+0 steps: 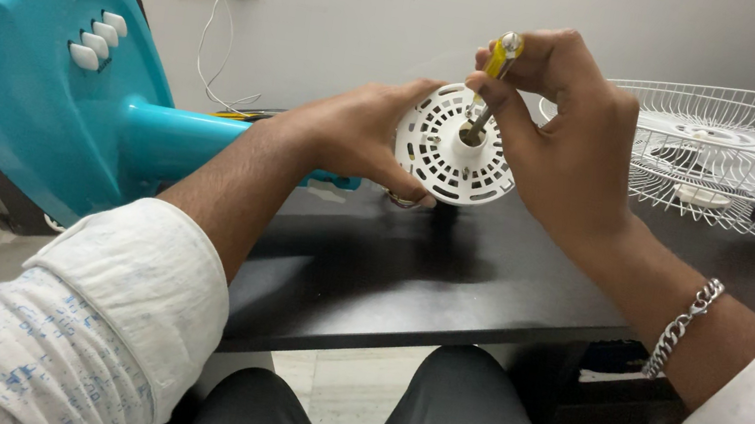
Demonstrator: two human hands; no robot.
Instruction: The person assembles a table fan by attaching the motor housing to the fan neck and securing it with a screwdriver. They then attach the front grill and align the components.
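Black desk (408,276) surface supports my work. Above it, my left hand (359,135) grips the white perforated motor cover (452,144) from behind. My right hand (569,131) fingers clench a yellow-handled screwdriver (492,80), tip seated in the cover's centre hole. Teal fan base (41,62) lies left, white wire grille (734,161) right.

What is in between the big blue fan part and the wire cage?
In the head view, between the blue fan base and wire cage: both hands, the white vented disc and a yellow-handled screwdriver.

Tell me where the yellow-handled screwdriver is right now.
In the head view, the yellow-handled screwdriver is just right of centre, pinched in the right hand, its tip in the hub of the white vented fan housing that the left hand holds.
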